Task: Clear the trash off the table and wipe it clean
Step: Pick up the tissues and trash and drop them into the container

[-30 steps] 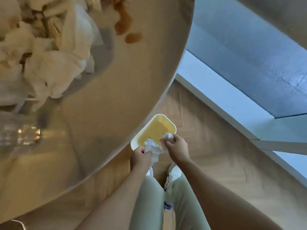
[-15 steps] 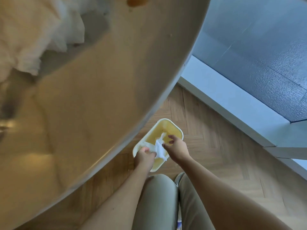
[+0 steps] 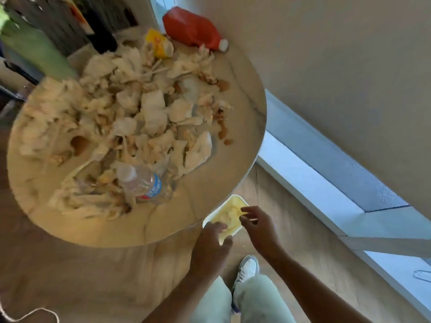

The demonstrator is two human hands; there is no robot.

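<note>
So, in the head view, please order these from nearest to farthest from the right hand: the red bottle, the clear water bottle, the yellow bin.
From the right hand:
1. Yellow bin, on the floor just under the fingers.
2. Clear water bottle, lying on the table's near side, to the left.
3. Red bottle, lying at the table's far edge.

The whole scene is smeared by motion, so the heap of crumpled napkins (image 3: 130, 117) on the round table (image 3: 247, 145) melts into one pale mass and single pieces can't be picked out. The water bottle (image 3: 142, 183) label is unreadable. The table rim covers the yellow bin (image 3: 235, 206) at its 10 o'clock side. Both forearms run off the bottom edge. Dark and green shapes at 11 o'clock are too blurred to name.
</note>
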